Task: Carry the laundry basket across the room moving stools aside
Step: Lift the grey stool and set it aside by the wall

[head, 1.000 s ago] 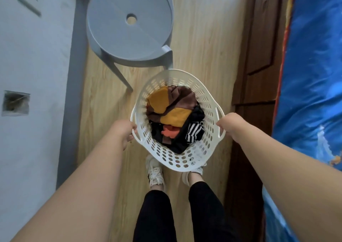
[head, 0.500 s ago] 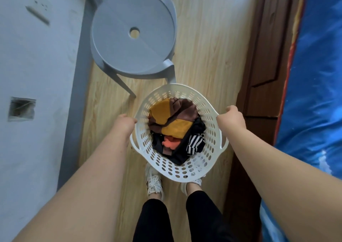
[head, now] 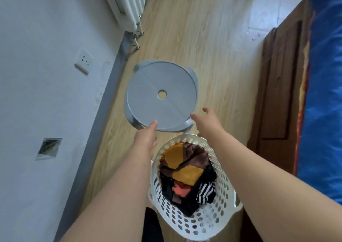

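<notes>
- The left hand [head: 146,138] reaches forward, a fingertip touching the near rim of the round grey plastic stool [head: 161,95]; it grips nothing.
- The right hand [head: 207,123] is spread open beside the stool's near right edge, holding nothing.
- The white perforated plastic laundry basket [head: 194,221], full of mixed clothes [head: 187,173], sits on the wooden floor [head: 212,38] between both forearms, just behind the stool.

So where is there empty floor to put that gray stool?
The widest bare floor lies beyond the gray stool, between the radiator and the wooden bed frame. A thinner strip runs right of the stool. Near the laundry basket and along the wall it is crowded.
</notes>
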Tool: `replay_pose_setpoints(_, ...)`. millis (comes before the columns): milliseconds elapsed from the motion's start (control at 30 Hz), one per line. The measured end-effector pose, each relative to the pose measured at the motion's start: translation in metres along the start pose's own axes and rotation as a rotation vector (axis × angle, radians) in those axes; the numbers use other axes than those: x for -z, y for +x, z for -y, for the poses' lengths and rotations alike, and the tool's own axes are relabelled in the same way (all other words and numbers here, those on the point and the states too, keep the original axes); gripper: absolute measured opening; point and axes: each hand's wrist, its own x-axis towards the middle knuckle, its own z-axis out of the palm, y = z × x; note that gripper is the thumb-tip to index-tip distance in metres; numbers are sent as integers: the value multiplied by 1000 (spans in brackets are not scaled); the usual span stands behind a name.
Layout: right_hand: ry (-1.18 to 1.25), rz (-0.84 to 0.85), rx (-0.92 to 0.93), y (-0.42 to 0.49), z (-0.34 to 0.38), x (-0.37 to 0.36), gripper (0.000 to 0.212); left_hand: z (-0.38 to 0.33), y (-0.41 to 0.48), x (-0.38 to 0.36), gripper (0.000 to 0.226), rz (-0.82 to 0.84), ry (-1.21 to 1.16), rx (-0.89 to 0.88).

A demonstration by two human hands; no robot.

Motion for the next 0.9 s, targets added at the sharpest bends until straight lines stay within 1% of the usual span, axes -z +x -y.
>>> replay_pose_setpoints(67,50,0,-44,12,10,-17,67,-14,12,0,70,12,-42,26)
replay_pose_setpoints(167,102,-35,-70,21,15,-43,62,-31,31,6,68,35,-83,87)
replay_pose_setpoints(267,125,-103,-57,28,12,-56,61,-40,47,15,59,56,-98,154)
replay_pose_setpoints(367,107,-93,-69,38,22,-63,65,-50,69,22,49,47,-93,168)
replay_pose_setpoints(400,107,-90,-66,43,27,-67,67,-57,77,24,44,42,-85,155)
replay_pose_setpoints(500,126,-94,-49,59,53,-85,69,-82,104,29,20,11,7,67)
replay_pose_setpoints(533,135,-96,-39,66,62,-93,69,-92,111,32,16,-1,46,33)
replay_pose_setpoints(633,160,-101,10,86,95,-115,69,-133,137,40,16,-27,134,-51)
replay_pose_setpoints(800,192,-125,91,115,149,-148,70,-202,175,41,13,-50,80,-127)
replay_pose_setpoints(900,208,-127,114,129,179,-164,69,-235,186,43,22,-101,122,-189)
